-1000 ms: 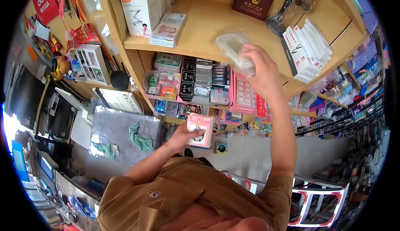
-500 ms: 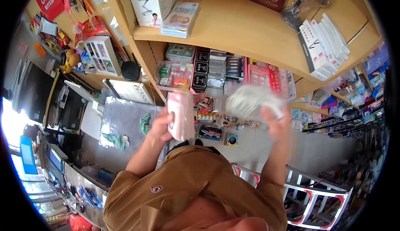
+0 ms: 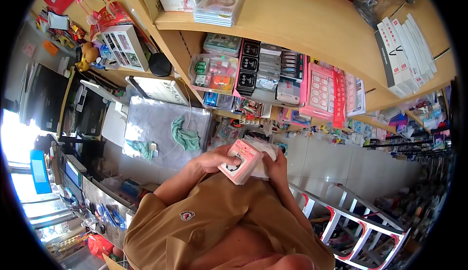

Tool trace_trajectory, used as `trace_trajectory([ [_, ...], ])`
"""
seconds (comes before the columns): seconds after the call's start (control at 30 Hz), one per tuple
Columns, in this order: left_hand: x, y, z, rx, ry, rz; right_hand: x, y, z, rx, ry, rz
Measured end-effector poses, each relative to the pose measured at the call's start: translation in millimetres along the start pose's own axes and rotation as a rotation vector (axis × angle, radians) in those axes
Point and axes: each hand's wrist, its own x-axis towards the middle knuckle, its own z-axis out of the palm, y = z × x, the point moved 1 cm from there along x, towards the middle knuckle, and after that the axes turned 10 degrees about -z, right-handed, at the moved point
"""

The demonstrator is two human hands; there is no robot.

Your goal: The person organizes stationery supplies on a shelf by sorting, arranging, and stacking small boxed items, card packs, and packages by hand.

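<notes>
In front of my belly, my left hand (image 3: 213, 161) is closed around a stack of pink packs (image 3: 247, 159), with its thumb across the printed front. My right hand (image 3: 277, 168) grips a whitish, clear plastic-wrapped bundle (image 3: 264, 146), which lies against the far side of the pink stack. The stack partly covers the bundle, so its contents cannot be made out. Both hands are close together, just over the brown shirt (image 3: 229, 206).
Ahead is a wooden shelf (image 3: 292, 21) bearing banknote-patterned packs (image 3: 220, 2) and white boxes (image 3: 402, 58). Below it sit a clear box of small goods (image 3: 213, 73) and a pink box (image 3: 320, 92). A green cloth (image 3: 185, 134) lies at left; a metal ladder (image 3: 360, 226) stands at right.
Both hands have come down and together toward my body, bringing the pink stack and the plastic-wrapped bundle side by side. The view has shifted, with the shelf now higher in it.
</notes>
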Motion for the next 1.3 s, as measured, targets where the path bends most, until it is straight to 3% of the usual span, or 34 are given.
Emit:
trace_trajectory([
  [0.13, -2, 10, 0, 0.027, 0.026, -0.026, 1, 5, 5, -0.098, 0.074, -0.097],
  [0.2, 6, 8, 2, 0.039, 0.025, -0.052, 2, 3, 12, -0.234, 0.031, -0.317],
  [0.27, 18, 7, -2, 0.218, 0.082, -0.012, 7, -17, 18, -0.287, 0.048, -0.354],
  [0.37, 14, 20, 4, 0.107, 0.144, 0.014, 16, -48, 26, -0.307, 0.113, -0.429],
  [0.5, 20, 23, -5, 0.106, 0.074, 0.074, 33, -31, 5, -0.424, -0.063, -0.231],
  [0.57, 23, 26, -12, 0.074, 0.068, 0.027, 38, -35, 6, -0.073, -0.24, -0.067],
  [0.63, 34, 24, -44, -0.026, -0.008, -0.05, 49, -74, -7, -0.117, -0.518, -0.007],
  [0.7, 37, 27, -71, -0.174, -0.067, -0.163, 49, -115, -17, 0.094, -0.817, 0.205],
  [0.73, 41, 29, -75, -0.128, -0.098, -0.131, 55, -125, -13, 0.09, -0.818, 0.216],
  [0.8, 50, 27, -90, -0.177, -0.099, -0.192, 64, -140, -5, -0.719, -0.891, -0.461],
  [0.83, 52, 23, -96, -0.207, -0.097, -0.252, 65, -142, 2, -0.719, -0.901, -0.448],
  [0.9, 53, 14, -101, -0.257, -0.144, -0.222, 63, -146, 18, -1.051, -0.646, -0.935],
  [0.97, 55, 11, -103, -0.317, -0.235, -0.146, 65, -129, 18, -0.996, -0.709, -0.9],
  [1.03, 50, 4, -102, -0.356, -0.232, -0.129, 68, -122, 23, -1.058, -0.844, -1.063],
  [1.07, 45, 2, -103, -0.401, -0.277, -0.115, 69, -123, 25, -1.007, -0.777, -1.121],
  [1.13, 29, 1, -108, -0.42, -0.295, -0.047, 77, -119, 11, -0.967, -0.696, -0.995],
  [1.23, 1, 10, -106, -0.432, -0.336, 0.122, 96, -140, -11, -0.804, -0.292, -0.564],
  [1.3, -9, 7, -105, -0.411, -0.294, 0.157, 129, -165, -20, -0.695, -0.064, -0.586],
])
